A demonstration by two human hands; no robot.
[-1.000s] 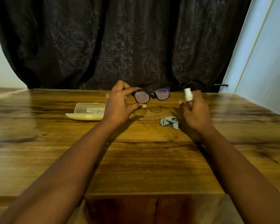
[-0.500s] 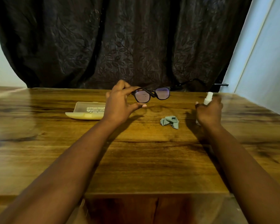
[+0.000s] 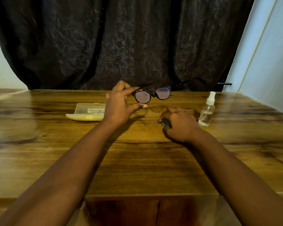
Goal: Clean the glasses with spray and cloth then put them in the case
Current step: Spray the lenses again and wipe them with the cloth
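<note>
Presently the left hand [image 3: 121,105] pinches the glasses [image 3: 151,94] aloft by one rim while the right hand [image 3: 178,123] curls over the cloth [image 3: 166,123] on the table [image 3: 137,160]; advisably, lift it bunched and wipe each lens lightly.

Print on the case lid, not readable

The open case [image 3: 88,111] on the bench [image 3: 39,144] has some lines of small dark print on its clear lid, seen upside down and blurred; no word or number can be read.
</note>
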